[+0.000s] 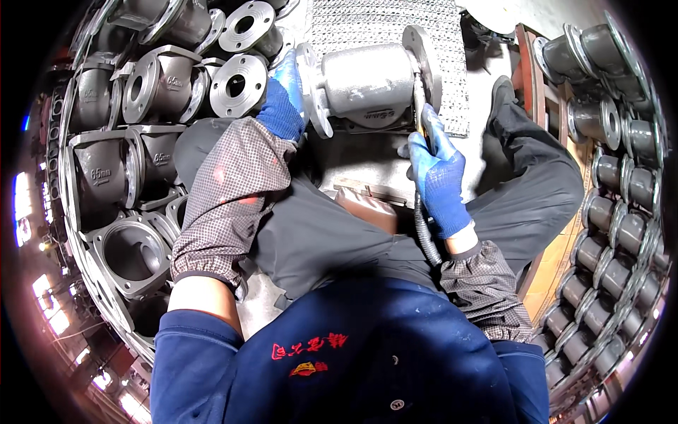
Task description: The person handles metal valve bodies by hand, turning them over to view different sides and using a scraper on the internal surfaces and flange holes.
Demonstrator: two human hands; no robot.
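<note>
A grey cast-metal valve body (369, 83), round-barrelled with a flange at each end, lies on its side in front of me. My left hand (286, 99), in a blue glove, is against its left flange (313, 92); the fingers are partly hidden but look closed on the rim. In my gloved right hand (439, 166) is a slim hand tool (419, 95), with a grey ribbed hose (426, 237) running down from it. The tool's tip reaches the inner side of the right flange (426, 63), where the barrel meets it. Whether it touches the metal I cannot tell.
A patterned mat (385, 21) lies beneath and beyond the casting. Similar flanged castings (166, 85) are piled at my left. Rows of smaller ones (600, 254) stand at my right, beside a red metal frame (533, 85). A brownish block (366, 210) sits between my legs.
</note>
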